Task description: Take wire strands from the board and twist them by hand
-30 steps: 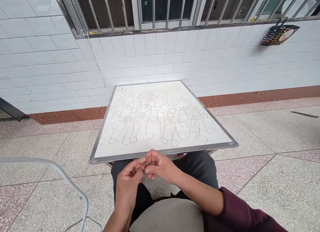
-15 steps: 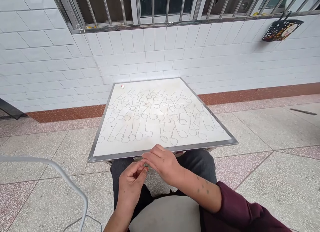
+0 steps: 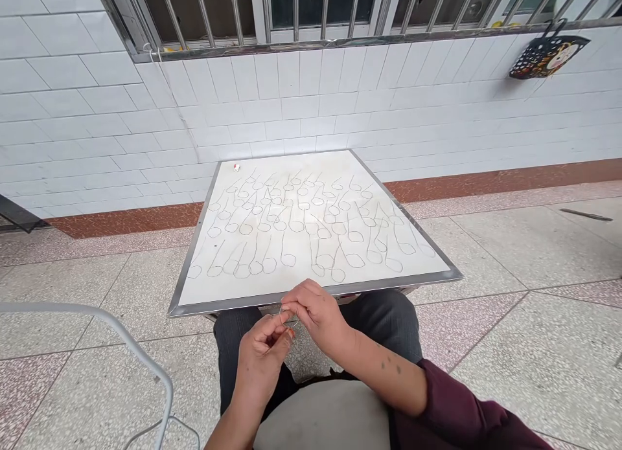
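Just in front of the table's near edge, my left hand (image 3: 265, 353) and my right hand (image 3: 318, 317) meet over my lap. Between their fingertips is a thin wire ring (image 3: 290, 323), pinched from both sides. Part of the ring is hidden by the fingers. On the white table (image 3: 253, 283) lie many thin wire pieces (image 3: 348, 262), each with a round loop and a long tail, spread in rough rows. A small white and red object (image 3: 236, 168) sits at the table's far left corner.
Behind the table stands a white tiled wall (image 3: 291, 110) with a barred window above. A patterned bag (image 3: 549, 56) hangs at the upper right. A grey curved tube (image 3: 131, 346) is at the left. A dark rod (image 3: 586, 215) lies on the floor at the right.
Both hands have shifted slightly to the right, and the left is a little lower. The fingers have rearranged, so more of the wire ring shows between them.
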The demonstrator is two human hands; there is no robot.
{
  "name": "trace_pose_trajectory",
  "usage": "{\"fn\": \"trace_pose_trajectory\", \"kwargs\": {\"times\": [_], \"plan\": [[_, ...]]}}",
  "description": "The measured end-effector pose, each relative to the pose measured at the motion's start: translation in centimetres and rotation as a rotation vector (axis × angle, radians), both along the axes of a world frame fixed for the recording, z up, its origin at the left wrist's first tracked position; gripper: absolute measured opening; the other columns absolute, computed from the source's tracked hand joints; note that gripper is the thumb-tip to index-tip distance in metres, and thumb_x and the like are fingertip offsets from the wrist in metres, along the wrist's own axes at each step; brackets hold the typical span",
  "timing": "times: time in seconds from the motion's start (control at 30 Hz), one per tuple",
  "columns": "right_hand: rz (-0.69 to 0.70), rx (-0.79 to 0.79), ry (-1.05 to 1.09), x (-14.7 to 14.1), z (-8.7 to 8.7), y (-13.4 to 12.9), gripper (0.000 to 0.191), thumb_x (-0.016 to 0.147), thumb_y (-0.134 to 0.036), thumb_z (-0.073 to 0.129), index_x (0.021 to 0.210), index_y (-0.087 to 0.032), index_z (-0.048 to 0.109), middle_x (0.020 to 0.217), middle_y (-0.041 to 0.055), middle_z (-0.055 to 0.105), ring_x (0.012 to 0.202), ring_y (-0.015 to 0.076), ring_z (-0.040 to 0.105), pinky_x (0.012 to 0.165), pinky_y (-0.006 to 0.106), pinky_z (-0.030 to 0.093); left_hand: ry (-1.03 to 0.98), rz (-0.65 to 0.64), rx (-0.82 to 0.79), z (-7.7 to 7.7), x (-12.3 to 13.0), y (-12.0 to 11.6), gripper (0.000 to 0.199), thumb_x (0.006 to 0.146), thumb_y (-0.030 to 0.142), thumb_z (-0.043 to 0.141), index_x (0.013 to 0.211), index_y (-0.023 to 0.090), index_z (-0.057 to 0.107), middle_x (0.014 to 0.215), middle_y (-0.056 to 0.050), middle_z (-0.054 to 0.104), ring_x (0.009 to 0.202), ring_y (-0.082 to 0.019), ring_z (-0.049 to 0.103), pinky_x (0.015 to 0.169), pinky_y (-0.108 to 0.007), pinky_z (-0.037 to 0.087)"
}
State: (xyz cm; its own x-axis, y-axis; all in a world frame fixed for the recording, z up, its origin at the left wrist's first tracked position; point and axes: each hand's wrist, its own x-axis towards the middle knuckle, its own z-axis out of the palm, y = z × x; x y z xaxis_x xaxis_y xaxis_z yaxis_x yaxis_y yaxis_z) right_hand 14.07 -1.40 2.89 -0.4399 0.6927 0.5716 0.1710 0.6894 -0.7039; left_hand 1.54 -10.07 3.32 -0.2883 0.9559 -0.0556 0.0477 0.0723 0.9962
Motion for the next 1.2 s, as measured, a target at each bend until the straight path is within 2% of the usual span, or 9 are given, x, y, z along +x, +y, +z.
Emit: {"fn": "trace_pose_trajectory", "kwargs": {"times": [0.2,0.37,0.6,0.73,0.87,0.93,1.07,1.2], "plan": [[0.078,-0.022,0.070,-0.1,-0.2,0.3,0.021,0.100,-0.027,0.050,0.090,-0.025,0.068,0.073,0.0012,0.070,0.076,0.0170,0.061,0.066,0.029,0.052,0.050,-0.008,0.022,-0.2,0.1,0.0,0.029,0.082,0.024,0.063,0.108,0.023,0.076,0.072,0.002,0.046,0.064,-0.014,0.045,0.059,-0.025,0.038],[0.057,-0.076,0.099,-0.2,0.1,0.1,0.021,0.099,-0.026,0.052,0.085,-0.025,0.069,0.073,0.0002,0.071,0.076,0.0166,0.061,0.067,0.029,0.052,0.081,-0.004,0.036,-0.6,0.3,-0.1,0.027,0.086,0.026,0.061,0.108,0.024,0.075,0.074,0.002,0.045,0.066,-0.014,0.045,0.060,-0.025,0.037],[0.043,-0.170,0.126,-0.6,0.1,0.3,0.018,0.095,-0.023,0.055,0.084,-0.024,0.069,0.069,0.0006,0.070,0.076,0.0175,0.061,0.068,0.029,0.051,-0.024,0.001,0.009,-1.6,0.7,0.1,0.036,0.084,0.026,0.063,0.119,0.026,0.072,0.078,0.002,0.047,0.069,-0.014,0.045,0.063,-0.025,0.038],[0.092,-0.370,0.134,-0.8,-0.1,0.9,0.013,0.092,-0.027,0.057,0.085,-0.024,0.069,0.076,0.0007,0.068,0.067,0.0149,0.060,0.061,0.027,0.051,-0.117,0.042,-0.018,-1.5,0.3,0.3,0.039,0.082,0.029,0.067,0.120,0.026,0.071,0.076,0.002,0.050,0.065,-0.012,0.043,0.061,-0.024,0.037],[0.100,-0.579,0.136,-0.3,-0.2,1.3,0.018,0.091,-0.034,0.055,0.103,-0.024,0.065,0.096,0.0022,0.066,0.056,0.0094,0.053,0.056,0.026,0.048,-0.231,0.123,-0.007,-0.9,-0.4,0.5,0.042,0.079,0.034,0.072,0.120,0.025,0.072,0.072,0.003,0.053,0.063,-0.010,0.041,0.061,-0.023,0.037],[0.119,-0.624,0.055,0.2,-0.1,1.0,0.021,0.090,-0.037,0.057,0.106,-0.024,0.061,0.093,0.0008,0.064,0.054,0.0084,0.049,0.055,0.025,0.045,-0.259,0.163,0.014,-0.7,-0.7,0.5,0.043,0.079,0.034,0.074,0.120,0.025,0.071,0.070,0.004,0.052,0.063,-0.010,0.042,0.062,-0.022,0.037],[0.210,-0.630,-0.065,0.4,0.0,0.0,0.020,0.083,-0.036,0.068,0.096,-0.024,0.059,0.081,-0.0026,0.062,0.063,0.0109,0.051,0.057,0.023,0.040,-0.288,0.200,0.027,-0.5,-1.0,0.6,0.046,0.080,0.037,0.074,0.124,0.025,0.069,0.072,0.004,0.054,0.063,-0.009,0.042,0.066,-0.022,0.040],[0.202,-0.645,-0.053,-0.2,-0.2,-0.7,0.007,0.083,-0.027,0.066,0.085,-0.023,0.060,0.074,-0.0037,0.061,0.064,0.0106,0.051,0.057,0.022,0.037,-0.240,0.195,0.029,-0.6,-1.1,0.6,0.046,0.081,0.040,0.074,0.125,0.027,0.068,0.076,0.004,0.056,0.064,-0.009,0.043,0.065,-0.020,0.040]]}}
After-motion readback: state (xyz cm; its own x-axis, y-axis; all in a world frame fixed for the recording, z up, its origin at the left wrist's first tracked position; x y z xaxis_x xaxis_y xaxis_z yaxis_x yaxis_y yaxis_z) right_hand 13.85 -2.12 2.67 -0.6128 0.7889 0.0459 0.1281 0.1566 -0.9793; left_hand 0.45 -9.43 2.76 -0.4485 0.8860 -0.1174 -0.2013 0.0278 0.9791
